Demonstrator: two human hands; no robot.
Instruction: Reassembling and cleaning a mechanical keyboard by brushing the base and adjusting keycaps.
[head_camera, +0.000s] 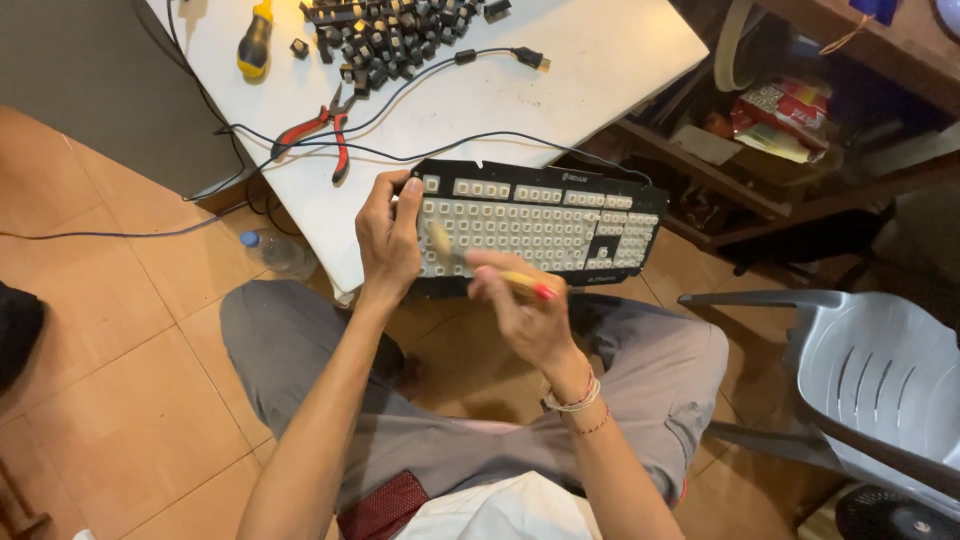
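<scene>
Seated on a tiled floor, a person works over a stripped keyboard (540, 225), its keycaps off and pale switch stems bare. At far left a water bottle (278, 252) lies on the floor beside the table (600, 60); a knee shifting that way could send it rolling. On the table, a yellow-handled screwdriver (256, 38) and red pliers (325, 130) lie among black cables, with a heap of loose keycaps (390, 35) toward the back. The left hand (388, 235) is clamped on the keyboard's left end, thumb over the top edge, propping the board against the table's edge above the lap. That single-ended grip looks like the weak point: the free right end could sag or twist and slide off. The right hand (525, 300) is closed around a brush (480, 265), bristles at the lower left rows; it is blurred. Hard strokes could bend stems or flick grit toward the lap. The trailing cable could snag the pliers. A grey chair (880, 370) stands right.
</scene>
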